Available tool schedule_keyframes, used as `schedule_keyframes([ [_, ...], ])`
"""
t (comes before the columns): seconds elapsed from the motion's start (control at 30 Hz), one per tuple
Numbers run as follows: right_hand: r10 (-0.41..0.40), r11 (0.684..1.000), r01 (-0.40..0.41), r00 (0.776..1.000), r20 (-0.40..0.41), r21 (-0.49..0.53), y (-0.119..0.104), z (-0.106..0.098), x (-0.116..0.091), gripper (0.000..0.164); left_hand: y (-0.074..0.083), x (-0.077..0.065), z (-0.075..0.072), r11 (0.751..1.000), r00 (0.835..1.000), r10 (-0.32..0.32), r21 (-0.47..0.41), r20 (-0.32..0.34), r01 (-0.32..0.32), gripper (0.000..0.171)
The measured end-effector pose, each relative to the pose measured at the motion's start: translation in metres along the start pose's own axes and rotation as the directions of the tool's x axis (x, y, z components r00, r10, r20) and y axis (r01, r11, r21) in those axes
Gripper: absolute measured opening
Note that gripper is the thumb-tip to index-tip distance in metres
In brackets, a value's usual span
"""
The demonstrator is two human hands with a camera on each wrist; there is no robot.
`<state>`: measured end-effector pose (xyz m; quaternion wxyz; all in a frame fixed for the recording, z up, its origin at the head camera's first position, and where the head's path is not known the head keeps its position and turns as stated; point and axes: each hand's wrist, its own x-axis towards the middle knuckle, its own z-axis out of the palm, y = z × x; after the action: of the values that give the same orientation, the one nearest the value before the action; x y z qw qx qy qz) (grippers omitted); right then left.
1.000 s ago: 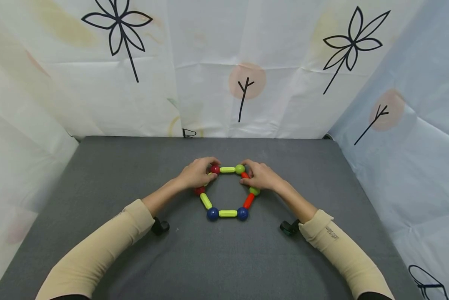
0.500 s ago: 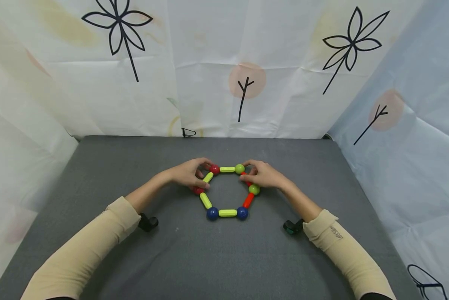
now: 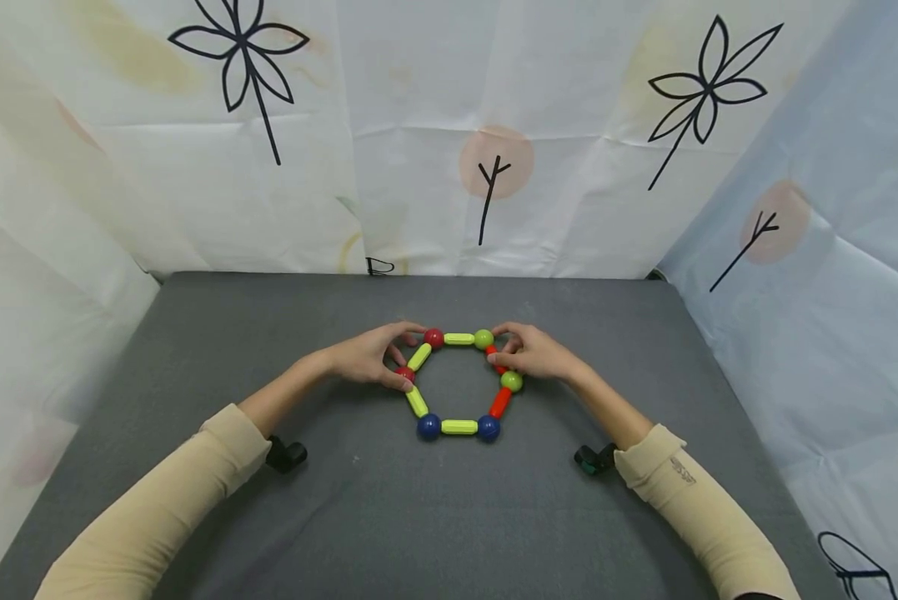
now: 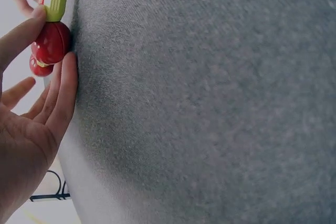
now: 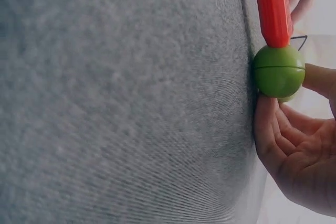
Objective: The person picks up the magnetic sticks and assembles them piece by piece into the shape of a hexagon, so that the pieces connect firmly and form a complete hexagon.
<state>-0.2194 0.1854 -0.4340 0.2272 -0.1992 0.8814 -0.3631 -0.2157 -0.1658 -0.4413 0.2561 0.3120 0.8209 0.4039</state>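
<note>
On the grey table lies a toy hexagon of coloured balls and short rods. My left hand (image 3: 377, 357) spans its left side: the thumb touches the left red ball (image 4: 52, 43) and the forefinger reaches the far red ball (image 3: 433, 338). On the right side my right hand (image 3: 533, 352) holds the upper red rod (image 3: 492, 353), its forefinger at the far green ball (image 3: 484, 338). In the right wrist view the near green ball (image 5: 279, 72) sits between thumb and fingers. Two blue balls (image 3: 429, 427) joined by a yellow-green rod (image 3: 459, 427) form the near side.
The grey table (image 3: 449, 517) spreads around the hexagon on all sides. White patterned cloth (image 3: 418, 183) hangs behind it and at both sides. Black wrist devices (image 3: 287, 456) sit under both forearms.
My left hand has drawn back to the left, its thumb now lower at the left red ball. That ball has shifted slightly right. The right hand has hardly moved.
</note>
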Motion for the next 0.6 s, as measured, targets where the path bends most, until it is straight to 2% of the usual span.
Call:
schedule_keyframes([
  [0.1, -0.005, 0.997, 0.005, 1.0, -0.001, -0.075, -0.003, 0.0, -0.008, 0.071, 0.001, -0.001, 0.003, 0.999, 1.0, 0.014, 0.042, -0.023, -0.013, 0.099],
  [0.13, -0.009, 0.995, 0.009, 1.0, -0.002, -0.102, 0.004, 0.002, -0.006, 0.08, 0.001, -0.001, 0.003, 0.998, 1.0, 0.018, 0.058, -0.026, -0.016, 0.102],
  [0.2, -0.012, 0.988, 0.015, 1.0, 0.02, -0.151, 0.001, 0.003, -0.013, 0.093, 0.002, -0.002, 0.005, 0.996, 1.0, 0.019, 0.092, -0.025, -0.016, 0.111],
  [0.33, -0.024, 0.985, 0.037, 0.997, 0.079, -0.169, 0.001, 0.005, -0.025, 0.114, 0.003, 0.003, 0.009, 0.988, 1.0, 0.031, 0.154, 0.002, -0.031, 0.122],
  [0.37, -0.027, 0.985, 0.044, 0.994, 0.102, -0.166, -0.008, 0.005, -0.032, 0.114, 0.003, 0.004, 0.009, 0.985, 0.999, 0.035, 0.169, 0.008, -0.035, 0.123],
  [0.47, -0.029, 0.987, 0.05, 0.99, 0.139, -0.153, -0.007, 0.008, -0.039, 0.121, 0.003, 0.008, 0.01, 0.979, 0.999, 0.045, 0.2, 0.027, -0.05, 0.123],
  [0.6, -0.024, 0.984, 0.048, 0.99, 0.14, -0.169, -0.008, 0.013, -0.044, 0.127, 0.004, 0.01, 0.009, 0.972, 0.999, 0.037, 0.23, 0.03, -0.043, 0.122],
])
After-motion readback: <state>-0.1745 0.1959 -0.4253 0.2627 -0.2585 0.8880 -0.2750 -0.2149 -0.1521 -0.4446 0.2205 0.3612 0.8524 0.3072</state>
